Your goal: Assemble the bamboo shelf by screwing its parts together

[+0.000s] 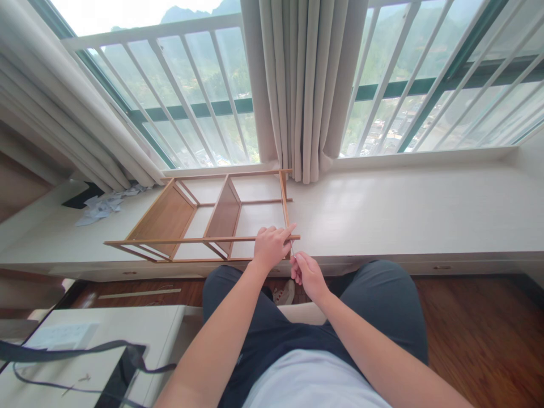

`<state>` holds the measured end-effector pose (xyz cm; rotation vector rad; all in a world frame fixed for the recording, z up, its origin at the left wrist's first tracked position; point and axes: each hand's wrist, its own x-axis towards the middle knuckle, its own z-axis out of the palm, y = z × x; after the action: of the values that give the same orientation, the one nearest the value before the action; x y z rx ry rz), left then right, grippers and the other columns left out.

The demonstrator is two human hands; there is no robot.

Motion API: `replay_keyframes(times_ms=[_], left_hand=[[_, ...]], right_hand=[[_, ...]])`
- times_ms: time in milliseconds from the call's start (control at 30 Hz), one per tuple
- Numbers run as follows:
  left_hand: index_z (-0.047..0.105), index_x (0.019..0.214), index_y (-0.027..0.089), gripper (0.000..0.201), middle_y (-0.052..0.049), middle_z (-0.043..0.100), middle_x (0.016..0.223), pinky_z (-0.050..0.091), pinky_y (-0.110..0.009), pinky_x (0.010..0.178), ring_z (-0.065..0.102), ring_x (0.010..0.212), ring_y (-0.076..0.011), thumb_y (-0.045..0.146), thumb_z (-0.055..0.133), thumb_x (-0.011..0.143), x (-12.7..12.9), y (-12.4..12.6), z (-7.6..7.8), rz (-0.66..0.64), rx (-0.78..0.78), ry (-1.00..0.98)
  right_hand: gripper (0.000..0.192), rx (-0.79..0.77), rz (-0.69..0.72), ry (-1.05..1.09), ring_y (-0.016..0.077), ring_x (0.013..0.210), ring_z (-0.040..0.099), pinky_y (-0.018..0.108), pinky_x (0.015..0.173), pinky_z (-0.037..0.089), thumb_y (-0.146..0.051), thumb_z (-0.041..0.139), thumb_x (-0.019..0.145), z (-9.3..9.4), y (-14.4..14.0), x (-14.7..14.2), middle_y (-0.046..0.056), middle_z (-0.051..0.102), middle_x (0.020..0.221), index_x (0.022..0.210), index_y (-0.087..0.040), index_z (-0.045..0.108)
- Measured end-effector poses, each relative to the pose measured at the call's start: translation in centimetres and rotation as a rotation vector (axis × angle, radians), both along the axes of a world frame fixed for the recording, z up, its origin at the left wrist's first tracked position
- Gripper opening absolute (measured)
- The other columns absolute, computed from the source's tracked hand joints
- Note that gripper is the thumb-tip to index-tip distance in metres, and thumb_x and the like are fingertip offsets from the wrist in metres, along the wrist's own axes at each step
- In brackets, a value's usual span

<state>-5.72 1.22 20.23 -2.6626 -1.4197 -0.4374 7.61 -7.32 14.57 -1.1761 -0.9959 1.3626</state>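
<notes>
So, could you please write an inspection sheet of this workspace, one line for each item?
Surface: pale window ledge, wide and flat, under the barred window.
Job's things: bamboo shelf frame lying on its side on the ledge, two panels fitted; thin metal tool, type unclear.
Clutter: torn paper pieces on the ledge at far left.
Grippers: left hand grips the frame's near right corner; right hand pinches the tool in its fingers.
Cables: dark strap across the low table; no cable seen.
Surroundings: curtains, window bars, wooden floor.
</notes>
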Motion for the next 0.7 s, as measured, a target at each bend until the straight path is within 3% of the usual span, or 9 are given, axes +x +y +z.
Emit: replay_keyframes(times_ms=[133,333,700], left_hand=[[0.056,0.143,0.032,0.052,-0.002,0.078,0.097,0.037,-0.040,0.082,0.063,0.090,-0.0241,0.030,0.062,0.091,0.02,-0.02,-0.05,0.003,0.001,-0.001],[0.056,0.143,0.033,0.052,-0.002,0.077,0.097,0.037,-0.040,0.082,0.063,0.090,-0.0242,0.031,0.063,0.091,0.02,0.06,-0.19,0.003,0.004,-0.004],[0.055,0.143,0.033,0.052,-0.002,0.077,0.097,0.038,-0.040,0.082,0.063,0.090,-0.0243,0.032,0.063,0.091,0.03,0.10,-0.34,0.003,0.005,-0.010]], right_hand=[[0.039,-0.035,0.013,0.062,0.0080,0.040,0.044,0.019,0.039,0.031,-0.056,0.049,0.092,0.15,0.09,-0.08,-0.003,0.057,0.051,0.083,-0.019,0.057],[0.040,-0.129,0.059,0.321,0.0092,0.035,0.043,0.020,0.034,0.031,-0.059,0.057,0.085,-0.50,0.42,-0.22,-0.003,0.059,0.050,0.082,-0.020,0.056],[0.039,-0.132,0.059,0.313,0.0088,0.035,0.043,0.019,0.033,0.030,-0.058,0.058,0.084,-0.53,0.49,-0.19,-0.002,0.059,0.050,0.081,-0.019,0.057]])
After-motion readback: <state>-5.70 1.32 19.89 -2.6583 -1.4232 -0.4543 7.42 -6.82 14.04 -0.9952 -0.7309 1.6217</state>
